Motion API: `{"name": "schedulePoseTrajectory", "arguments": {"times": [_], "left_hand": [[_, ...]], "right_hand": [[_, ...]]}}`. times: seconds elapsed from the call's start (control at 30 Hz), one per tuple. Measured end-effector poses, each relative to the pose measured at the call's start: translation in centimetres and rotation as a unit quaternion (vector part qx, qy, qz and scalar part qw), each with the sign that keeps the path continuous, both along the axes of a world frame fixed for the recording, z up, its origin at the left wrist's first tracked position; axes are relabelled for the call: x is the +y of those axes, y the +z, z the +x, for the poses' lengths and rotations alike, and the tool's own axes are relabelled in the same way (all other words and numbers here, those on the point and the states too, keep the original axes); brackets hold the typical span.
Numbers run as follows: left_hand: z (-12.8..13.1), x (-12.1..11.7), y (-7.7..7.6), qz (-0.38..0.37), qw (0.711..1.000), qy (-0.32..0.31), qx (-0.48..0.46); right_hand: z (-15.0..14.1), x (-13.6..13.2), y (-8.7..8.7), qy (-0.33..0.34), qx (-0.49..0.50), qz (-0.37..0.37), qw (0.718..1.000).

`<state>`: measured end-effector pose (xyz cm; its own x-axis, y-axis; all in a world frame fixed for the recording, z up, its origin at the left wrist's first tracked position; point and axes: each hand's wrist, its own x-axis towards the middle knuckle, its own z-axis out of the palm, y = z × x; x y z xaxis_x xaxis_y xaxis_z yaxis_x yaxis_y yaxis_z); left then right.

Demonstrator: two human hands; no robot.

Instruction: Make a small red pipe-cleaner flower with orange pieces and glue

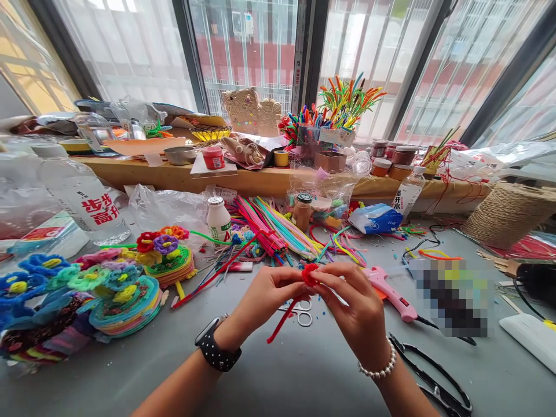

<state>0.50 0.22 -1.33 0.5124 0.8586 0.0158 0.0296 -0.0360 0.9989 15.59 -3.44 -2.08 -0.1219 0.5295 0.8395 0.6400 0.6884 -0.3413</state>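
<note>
A red pipe cleaner is coiled at one end into a small loop shape, with its straight tail hanging down toward the table. My left hand pinches the coiled part from the left side. From the right, the fingertips of my right hand close on the same coil, so both hands hold it above the table. Beneath them lie small scissors, partly hidden by the hands. Just right of my right hand rests a pink hot glue gun.
Pipe-cleaner flowers crowd the left of the table. A bundle of loose pipe cleaners lies behind my hands, near a white bottle. Black-handled shears sit at front right; a twine spool stands farther back.
</note>
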Motion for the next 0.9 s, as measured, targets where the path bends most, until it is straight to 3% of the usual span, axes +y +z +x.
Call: {"name": "schedulePoseTrajectory", "arguments": {"times": [0.33, 0.57, 0.9], "left_hand": [[0.24, -0.77, 0.46, 0.086, 0.995, 0.037, 0.026], [-0.47, -0.28, 0.25, -0.037, 0.998, -0.039, -0.04], [-0.34, -0.78, 0.58, 0.083, 0.995, -0.044, 0.024]], "right_hand": [[0.16, -0.26, 0.03, 0.028, 0.011, -0.038, 0.999], [0.65, 0.05, 0.33, 0.067, 0.011, -0.08, 0.994], [0.43, -0.36, 0.33, 0.05, 0.052, -0.074, 0.995]]}}
